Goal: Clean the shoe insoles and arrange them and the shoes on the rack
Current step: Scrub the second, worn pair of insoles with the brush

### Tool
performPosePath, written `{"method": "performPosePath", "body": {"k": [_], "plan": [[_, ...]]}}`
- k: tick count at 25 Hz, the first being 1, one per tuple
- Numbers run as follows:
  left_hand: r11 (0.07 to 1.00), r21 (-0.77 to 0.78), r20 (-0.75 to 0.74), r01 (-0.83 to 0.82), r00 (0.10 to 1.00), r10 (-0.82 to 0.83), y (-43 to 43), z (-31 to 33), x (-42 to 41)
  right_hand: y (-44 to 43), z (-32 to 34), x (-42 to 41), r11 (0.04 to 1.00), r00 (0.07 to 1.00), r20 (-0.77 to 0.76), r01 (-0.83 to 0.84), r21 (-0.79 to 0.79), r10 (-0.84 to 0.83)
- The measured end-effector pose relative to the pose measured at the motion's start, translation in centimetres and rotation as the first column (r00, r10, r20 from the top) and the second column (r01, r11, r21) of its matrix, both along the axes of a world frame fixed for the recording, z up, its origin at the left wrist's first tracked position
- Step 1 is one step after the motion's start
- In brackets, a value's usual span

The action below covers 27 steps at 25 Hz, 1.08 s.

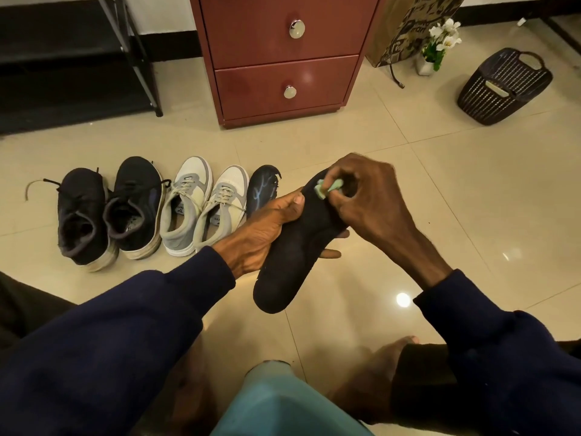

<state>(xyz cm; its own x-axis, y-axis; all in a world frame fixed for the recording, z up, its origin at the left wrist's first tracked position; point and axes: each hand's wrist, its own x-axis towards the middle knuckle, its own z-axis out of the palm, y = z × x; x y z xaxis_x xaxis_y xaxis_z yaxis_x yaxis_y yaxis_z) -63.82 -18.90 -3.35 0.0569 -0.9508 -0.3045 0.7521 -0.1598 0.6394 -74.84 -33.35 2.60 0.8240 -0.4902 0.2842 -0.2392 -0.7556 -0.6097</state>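
Observation:
My left hand [267, 228] grips a black insole [292, 259] from underneath, thumb on its upper face, holding it above the floor. My right hand [367, 199] pinches a small pale green cloth [328, 187] against the insole's toe end. A second dark insole [262, 190] with light blue markings lies on the floor behind my left hand. Beside it stand a pair of white and grey sneakers [204, 212] and a pair of black sneakers [110, 212]. A black shoe rack [138, 55] stands at the back left.
A red-brown drawer cabinet [283, 58] stands behind the shoes. A dark woven basket [503, 86], a small pot of white flowers [440, 42] and a printed paper bag [405, 29] are at the back right. A light blue container [283, 407] sits between my feet.

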Motion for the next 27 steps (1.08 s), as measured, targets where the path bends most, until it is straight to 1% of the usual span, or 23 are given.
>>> {"method": "performPosePath", "body": {"k": [2, 3, 4, 6, 7, 8, 10, 11, 12, 13, 15, 16, 17, 19, 20, 21, 22, 23, 24, 25, 27], "plan": [[0.999, -0.017, -0.006, 0.045, 0.999, -0.045, 0.2, 0.0, 0.1, -1.7, -0.3, -0.2, 0.985, 0.985, 0.031, 0.168, -0.024, -0.168], [0.998, -0.021, -0.006, 0.056, 0.998, -0.057, 0.3, 0.0, 0.2, -1.9, -0.3, -0.3, 0.979, 0.979, 0.032, 0.202, -0.019, -0.201], [0.998, -0.027, -0.003, 0.061, 0.998, -0.061, 0.3, 0.0, 0.3, -1.7, -0.2, -0.3, 0.985, 0.985, 0.029, 0.172, -0.005, -0.172], [0.998, -0.042, 0.004, 0.053, 0.999, -0.053, 0.4, 0.0, 0.6, -0.3, 0.1, 0.2, 0.999, 1.000, 0.002, -0.010, 0.044, 0.010], [0.998, -0.041, 0.003, 0.041, 0.999, -0.041, 0.5, 0.0, 0.8, 0.2, 0.3, 0.4, 0.995, 0.997, -0.019, -0.075, 0.060, 0.076], [0.998, -0.044, 0.001, 0.033, 0.999, -0.033, 0.7, 0.0, 0.9, 0.1, 0.3, 0.5, 0.996, 0.996, -0.033, -0.075, 0.053, 0.077], [0.999, -0.042, -0.024, 0.026, 0.999, -0.027, 1.0, -0.1, 1.1, -0.9, -0.1, 0.6, 0.998, 0.998, -0.016, 0.055, -0.016, -0.055], [0.999, -0.040, -0.049, 0.017, 0.999, -0.019, 1.1, 0.0, 1.1, -1.1, -0.1, 0.5, 0.995, 0.996, -0.006, 0.094, -0.030, -0.094], [0.999, -0.034, -0.073, -0.003, 0.997, 0.001, 1.2, 0.0, 1.2, -0.8, -0.1, 0.5, 0.998, 0.998, 0.001, 0.068, -0.004, -0.068], [0.999, -0.018, -0.091, -0.039, 0.995, 0.037, 1.2, 0.1, 1.3, 0.1, -0.1, 0.6, 0.998, 1.000, -0.001, -0.017, 0.056, 0.017], [0.990, 0.054, -0.115, -0.132, 0.984, 0.137, 1.1, 0.0, 1.6, 2.7, 0.0, 1.0, 0.952, 0.969, -0.054, -0.223, 0.211, 0.240], [0.982, 0.090, -0.117, -0.167, 0.977, 0.177, 1.1, 0.0, 1.7, 3.3, -0.2, 1.1, 0.937, 0.955, -0.080, -0.260, 0.234, 0.285], [0.976, 0.114, -0.117, -0.185, 0.973, 0.198, 0.9, -0.2, 1.9, 3.4, -0.6, 1.2, 0.952, 0.964, -0.092, -0.225, 0.209, 0.248], [0.974, 0.130, -0.133, -0.185, 0.970, 0.202, 0.8, -0.3, 1.9, 2.6, -1.2, 1.2, 0.997, 0.994, -0.084, -0.071, 0.019, 0.073], [0.970, 0.147, -0.133, -0.192, 0.968, 0.212, 0.7, -0.4, 1.9, 2.6, -1.4, 1.1, 0.999, 0.997, -0.070, -0.042, -0.002, 0.041], [0.963, 0.172, -0.105, -0.208, 0.968, 0.227, 0.7, -0.4, 2.0, 3.1, -1.4, 0.9, 0.996, 0.995, -0.057, -0.081, 0.036, 0.083], [0.951, 0.206, -0.063, -0.230, 0.967, 0.248, 0.6, -0.4, 2.1, 4.1, -1.3, 0.8, 0.979, 0.982, -0.061, -0.173, 0.105, 0.180], [0.942, 0.225, -0.030, -0.248, 0.965, 0.261, 0.5, -0.4, 2.2, 5.1, -1.3, 0.7, 0.945, 0.954, -0.076, -0.272, 0.181, 0.289], [0.936, 0.238, -0.021, -0.259, 0.962, 0.271, 0.4, -0.4, 2.4, 5.7, -1.3, 0.7, 0.915, 0.931, -0.090, -0.326, 0.236, 0.355], [0.932, 0.243, -0.033, -0.270, 0.958, 0.286, 0.3, -0.5, 2.5, 5.4, -1.5, 0.7, 0.916, 0.934, -0.093, -0.312, 0.252, 0.344], [0.926, 0.252, -0.114, -0.282, 0.941, 0.318, -0.1, -0.8, 2.4, 3.5, -2.4, 0.8, 0.968, 0.982, -0.064, -0.160, 0.194, 0.175]]}}
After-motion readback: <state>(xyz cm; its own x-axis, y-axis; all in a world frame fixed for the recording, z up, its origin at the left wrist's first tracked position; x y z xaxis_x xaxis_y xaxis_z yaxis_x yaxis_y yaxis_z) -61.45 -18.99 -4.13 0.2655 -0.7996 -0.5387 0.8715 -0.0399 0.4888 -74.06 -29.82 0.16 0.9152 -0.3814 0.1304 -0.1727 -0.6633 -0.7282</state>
